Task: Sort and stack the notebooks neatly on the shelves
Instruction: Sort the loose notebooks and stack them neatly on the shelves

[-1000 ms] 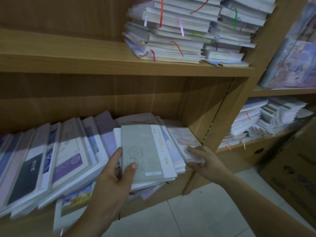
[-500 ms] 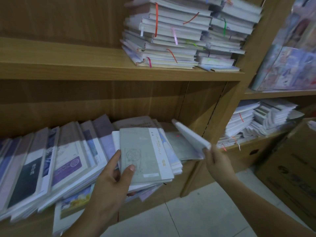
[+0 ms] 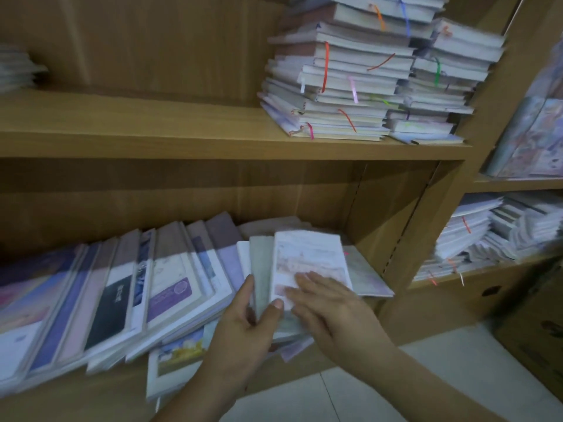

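Head view: the upper shelf (image 3: 152, 138) holds two stacks (image 3: 344, 92) of notebooks side by side at its right end, ribbon markers hanging from their pages, and a blurred small pile (image 3: 15, 68) at the far left. On the lower shelf (image 3: 393, 312) a row (image 3: 122, 290) of notebooks leans overlapped like fallen tiles; they are too blurred to count. One flat notebook (image 3: 365, 275) lies at that shelf's right end. The next bay to the right has two shelves, the lower one crowded with loose piles (image 3: 487, 233). A box (image 3: 533, 315) stands on the floor below.

Both hands are at the right end of the row. The left hand (image 3: 243, 324) grips the grey notebook (image 3: 260, 269), thumb on its front near the lower edge and forefinger along its left side. The pink notebook (image 3: 307, 260) lies on top of the grey one, covering its right part. The right hand (image 3: 329, 303) rests flat on the pink cover with fingers straight, clasping nothing.

Half a second ago the right hand held the pink notebook tilted in the air, right of the grey one; now it is laid down on it. The left hand's hold is unchanged.
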A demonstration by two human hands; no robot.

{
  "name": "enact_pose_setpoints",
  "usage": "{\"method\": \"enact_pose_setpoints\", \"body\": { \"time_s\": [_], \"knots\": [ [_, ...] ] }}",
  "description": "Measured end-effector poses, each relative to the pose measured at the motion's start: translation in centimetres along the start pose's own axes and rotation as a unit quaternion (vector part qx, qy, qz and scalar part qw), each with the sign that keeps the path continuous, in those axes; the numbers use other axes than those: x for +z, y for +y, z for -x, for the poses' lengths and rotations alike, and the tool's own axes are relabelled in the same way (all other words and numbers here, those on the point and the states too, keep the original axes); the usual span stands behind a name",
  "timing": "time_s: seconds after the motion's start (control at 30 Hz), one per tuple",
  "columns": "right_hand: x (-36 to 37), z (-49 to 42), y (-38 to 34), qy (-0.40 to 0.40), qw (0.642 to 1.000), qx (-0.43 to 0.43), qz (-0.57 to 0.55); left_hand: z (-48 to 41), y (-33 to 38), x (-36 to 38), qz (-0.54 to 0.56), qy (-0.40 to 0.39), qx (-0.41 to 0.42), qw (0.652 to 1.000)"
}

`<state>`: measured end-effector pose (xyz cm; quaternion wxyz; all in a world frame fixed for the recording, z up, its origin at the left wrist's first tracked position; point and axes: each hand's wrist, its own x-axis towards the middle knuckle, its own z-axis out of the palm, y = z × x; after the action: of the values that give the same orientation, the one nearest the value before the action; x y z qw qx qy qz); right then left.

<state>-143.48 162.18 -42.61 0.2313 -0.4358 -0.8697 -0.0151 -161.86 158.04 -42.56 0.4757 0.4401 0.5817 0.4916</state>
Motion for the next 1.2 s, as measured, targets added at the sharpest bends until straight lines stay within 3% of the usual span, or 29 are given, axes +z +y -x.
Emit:
{"method": "enact_pose_setpoints", "body": {
  "time_s": [0.1,0.2,0.43,0.57,0.73,0.9,1.0,1.07,1.2],
  "knots": [
    [-0.9,0.2,2.2,-0.027,0.986,0.163,-0.023,-0.2,-0.4,-0.5,-0.033,0.001,0.009,0.999],
    [-1.5,0.4,2.9,-0.142,0.934,0.310,-0.109,-0.1,0.0,-0.7,-0.050,-0.002,0.013,0.999],
    [-1.6,0.1,1.5,-0.118,0.963,0.210,0.121,-0.5,-0.5,-0.5,-0.115,0.034,0.033,0.992],
    [-1.8,-0.1,1.1,-0.133,0.973,0.161,0.094,-0.1,0.1,-0.2,-0.069,0.043,0.011,0.997],
    [-2.2,0.0,0.7,-0.177,0.961,0.207,-0.043,1.0,0.7,0.0,-0.041,0.027,-0.005,0.999],
    [-3.6,0.6,-0.1,-0.134,0.905,0.323,-0.242,1.8,0.8,-0.4,-0.025,0.018,-0.005,1.000],
    [-4.8,0.8,-1.7,-0.143,0.803,0.405,-0.414,2.9,1.5,-0.7,0.001,0.025,-0.022,0.999],
    [-5.8,1.1,-2.9,-0.139,0.757,0.429,-0.472,3.8,2.1,-1.4,0.010,0.031,-0.033,0.999],
    [-9.0,2.1,-4.1,-0.099,0.755,0.432,-0.483,6.5,4.5,-2.6,0.026,0.023,-0.032,0.999]
  ]
}}
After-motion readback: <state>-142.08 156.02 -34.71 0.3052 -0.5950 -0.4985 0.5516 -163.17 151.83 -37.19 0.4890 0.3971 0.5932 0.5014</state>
